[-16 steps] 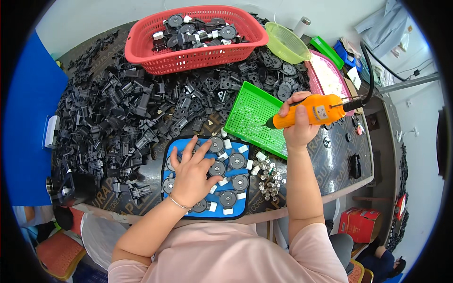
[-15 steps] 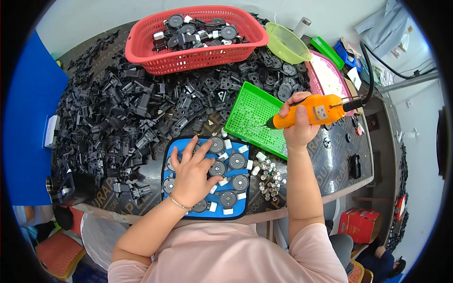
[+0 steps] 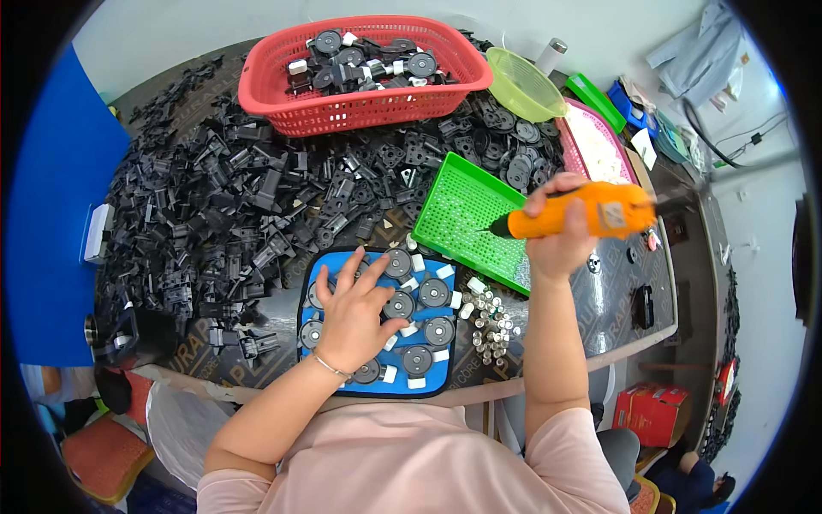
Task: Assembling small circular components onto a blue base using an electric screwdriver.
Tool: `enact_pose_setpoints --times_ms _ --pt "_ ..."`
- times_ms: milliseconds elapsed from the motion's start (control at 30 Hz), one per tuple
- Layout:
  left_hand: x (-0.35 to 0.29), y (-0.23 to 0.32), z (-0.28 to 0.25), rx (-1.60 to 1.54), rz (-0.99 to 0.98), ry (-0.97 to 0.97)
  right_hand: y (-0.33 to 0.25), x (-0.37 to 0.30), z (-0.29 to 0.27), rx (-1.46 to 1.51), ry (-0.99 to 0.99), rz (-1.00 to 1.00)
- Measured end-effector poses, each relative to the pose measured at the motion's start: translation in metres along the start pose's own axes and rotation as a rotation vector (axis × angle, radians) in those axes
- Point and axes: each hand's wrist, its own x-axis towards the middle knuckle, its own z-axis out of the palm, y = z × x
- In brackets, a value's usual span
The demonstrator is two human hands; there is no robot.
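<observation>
Left hand point(image 3: 351, 324) lies spread wide over wheel assemblies point(image 3: 417, 361); right hand point(image 3: 555, 244) grips the orange driver point(image 3: 613, 211) above the green tray point(image 3: 467, 193), apparently at pick-up, the next move calling for steady alignment.

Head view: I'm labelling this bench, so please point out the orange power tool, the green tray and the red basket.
Orange power tool point(image 3: 604, 195): head view, on its orange casing.
Green tray point(image 3: 467, 262): head view, on its near wall.
Red basket point(image 3: 368, 115): head view, on its perforated front wall.
</observation>
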Motion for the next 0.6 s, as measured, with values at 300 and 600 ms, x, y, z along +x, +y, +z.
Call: enact_pose_setpoints --times_ms 300,600 --pt "0.002 -0.003 0.001 0.004 0.0 0.004 -0.035 -0.062 0.06 0.059 -0.565 0.147" --pt "0.001 -0.008 0.007 0.051 0.015 0.045 -0.011 -0.072 0.073 0.054 -0.652 0.218"
